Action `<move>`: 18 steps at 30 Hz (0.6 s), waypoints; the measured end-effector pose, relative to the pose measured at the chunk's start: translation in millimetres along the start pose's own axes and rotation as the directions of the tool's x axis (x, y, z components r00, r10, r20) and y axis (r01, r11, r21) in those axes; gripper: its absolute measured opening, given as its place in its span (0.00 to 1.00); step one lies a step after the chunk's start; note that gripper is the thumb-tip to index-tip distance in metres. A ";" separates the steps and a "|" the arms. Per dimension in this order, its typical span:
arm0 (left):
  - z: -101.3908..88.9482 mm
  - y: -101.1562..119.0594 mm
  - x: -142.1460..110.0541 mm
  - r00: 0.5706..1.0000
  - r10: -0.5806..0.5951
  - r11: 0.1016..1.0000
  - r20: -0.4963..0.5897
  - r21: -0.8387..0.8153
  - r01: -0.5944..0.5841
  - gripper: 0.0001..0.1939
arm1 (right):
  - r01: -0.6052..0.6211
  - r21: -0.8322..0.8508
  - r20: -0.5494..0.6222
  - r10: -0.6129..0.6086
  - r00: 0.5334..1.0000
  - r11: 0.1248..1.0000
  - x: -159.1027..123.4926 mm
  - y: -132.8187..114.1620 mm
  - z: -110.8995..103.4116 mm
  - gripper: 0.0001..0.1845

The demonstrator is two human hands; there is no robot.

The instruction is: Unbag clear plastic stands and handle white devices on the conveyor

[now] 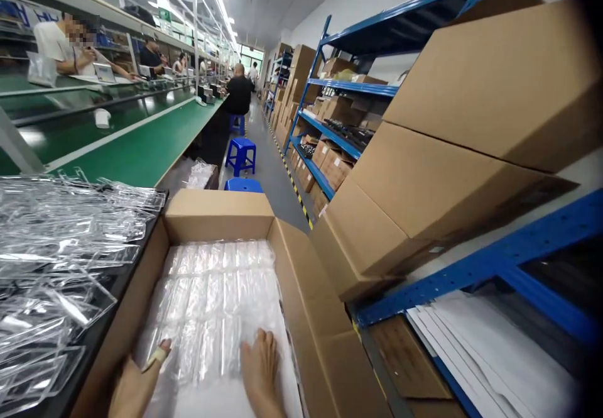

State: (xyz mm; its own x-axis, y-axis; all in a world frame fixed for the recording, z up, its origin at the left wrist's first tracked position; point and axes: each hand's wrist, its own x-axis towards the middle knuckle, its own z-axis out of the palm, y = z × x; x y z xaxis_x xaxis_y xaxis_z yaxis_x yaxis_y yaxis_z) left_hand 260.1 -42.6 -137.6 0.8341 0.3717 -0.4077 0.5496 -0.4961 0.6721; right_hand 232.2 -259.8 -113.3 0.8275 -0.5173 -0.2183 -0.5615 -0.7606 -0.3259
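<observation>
An open cardboard box (221,214) stands in front of me, filled with rows of clear plastic bagged parts (211,298). My right hand (260,368) lies flat on the plastic layer near the box's right wall, fingers stretched forward. My left hand (141,380) rests at the box's left side, thumb raised with a strip of tape around it; its other fingers are hidden below the frame edge.
A heap of clear plastic trays (61,254) lies on the left. A green workbench (141,141) runs ahead with seated people. Blue stools (240,154) stand in the aisle. Blue racks (518,248) with cardboard cartons (424,185) crowd the right.
</observation>
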 end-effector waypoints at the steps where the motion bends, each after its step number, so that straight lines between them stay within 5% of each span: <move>1: 0.4 1.5 2.8 0.999 -0.048 0.999 0.024 0.018 0.048 0.52 | 0.028 0.009 0.004 -0.028 1.000 1.000 -5.3 -6.5 4.0 0.17; 6: -0.4 17.4 -10.3 0.973 -0.214 0.960 0.085 0.200 0.194 0.49 | 0.137 0.037 -0.034 -0.136 0.990 0.990 -6.3 -21.5 7.1 0.18; 10: 8.1 29.7 -26.6 0.984 -0.176 0.952 0.021 0.259 0.164 0.49 | 0.048 0.095 -0.126 -0.036 0.991 0.994 11.7 -10.0 18.1 0.34; 15: 10.5 25.1 -25.4 0.981 -0.192 0.947 0.023 0.266 0.179 0.51 | 0.163 0.135 -0.150 -0.142 0.978 0.977 -12.6 -21.4 62.5 0.34; 18: 5.4 14.9 -19.1 0.991 -0.122 0.965 0.060 0.241 0.104 0.48 | 0.179 0.176 -0.127 -0.158 0.979 0.968 -25.5 -32.9 69.7 0.34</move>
State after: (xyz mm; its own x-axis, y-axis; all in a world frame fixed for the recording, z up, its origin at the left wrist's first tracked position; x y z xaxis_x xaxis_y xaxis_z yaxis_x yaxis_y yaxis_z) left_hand 252.6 -61.3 -123.1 0.7624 0.3813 -0.5229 0.6285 -0.6290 0.4576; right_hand 229.7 -194.3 -161.1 0.8987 -0.4362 -0.0455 -0.3950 -0.7599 -0.5163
